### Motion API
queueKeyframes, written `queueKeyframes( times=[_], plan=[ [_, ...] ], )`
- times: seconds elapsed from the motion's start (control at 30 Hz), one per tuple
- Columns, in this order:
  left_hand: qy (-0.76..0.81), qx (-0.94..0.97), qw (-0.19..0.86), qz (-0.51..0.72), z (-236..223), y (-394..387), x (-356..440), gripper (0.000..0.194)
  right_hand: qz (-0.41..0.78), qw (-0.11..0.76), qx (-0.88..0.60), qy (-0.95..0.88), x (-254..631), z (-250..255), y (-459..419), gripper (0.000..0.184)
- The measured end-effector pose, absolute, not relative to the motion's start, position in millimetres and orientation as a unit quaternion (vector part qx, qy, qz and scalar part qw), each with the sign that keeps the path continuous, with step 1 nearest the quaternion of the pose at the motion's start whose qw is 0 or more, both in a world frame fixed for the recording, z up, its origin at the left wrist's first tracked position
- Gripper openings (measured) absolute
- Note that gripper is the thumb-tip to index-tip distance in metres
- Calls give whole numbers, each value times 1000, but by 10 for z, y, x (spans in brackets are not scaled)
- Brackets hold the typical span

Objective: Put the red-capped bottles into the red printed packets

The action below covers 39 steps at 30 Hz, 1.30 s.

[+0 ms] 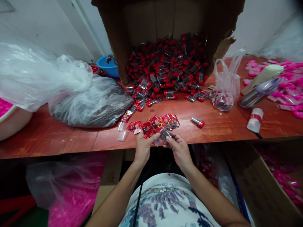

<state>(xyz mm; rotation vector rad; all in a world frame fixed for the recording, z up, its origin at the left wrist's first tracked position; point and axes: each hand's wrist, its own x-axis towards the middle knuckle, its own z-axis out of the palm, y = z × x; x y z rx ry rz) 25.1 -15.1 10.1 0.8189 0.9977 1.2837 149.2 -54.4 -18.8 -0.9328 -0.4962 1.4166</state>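
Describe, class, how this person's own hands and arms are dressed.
The left hand and right hand are ungloved; no sleeves or watch show on the forearms. The white top has a purple and blue floral print.

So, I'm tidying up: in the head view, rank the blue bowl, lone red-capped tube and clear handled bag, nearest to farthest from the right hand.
From the right hand:
1. Lone red-capped tube: just ahead, right.
2. Clear handled bag: farther back, right.
3. Blue bowl: back left.
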Motion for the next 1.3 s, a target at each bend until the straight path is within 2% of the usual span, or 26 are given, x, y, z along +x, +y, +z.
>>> queueKeyframes(
  times=[0.13,0.5,0.73,0.87,1.07,1.17,1.3],
  plan=[
    [435,358,605,563,64,-212,287,32,539,658,-450,-272,1429,-221,-564,31],
    [432,320,613,579,127,-138,170,38,507,620,-475,-364,1417,-188,-605,28],
    [418,353,642,537,153,-117,95,40,596,613,-427,-293,1480,-189,-568,29],
    [423,352,643,533,152,-129,86,41,595,612,-426,-299,1482,-204,-547,31],
    [435,358,655,503,63,-202,124,34,560,605,-452,-341,1452,-210,-513,31],
    [428,365,665,492,39,-213,131,37,529,594,-468,-384,1482,-235,-484,33],
    [425,363,669,490,0,-187,113,36,450,569,-494,-479,1545,-271,-401,24]
  ],
)
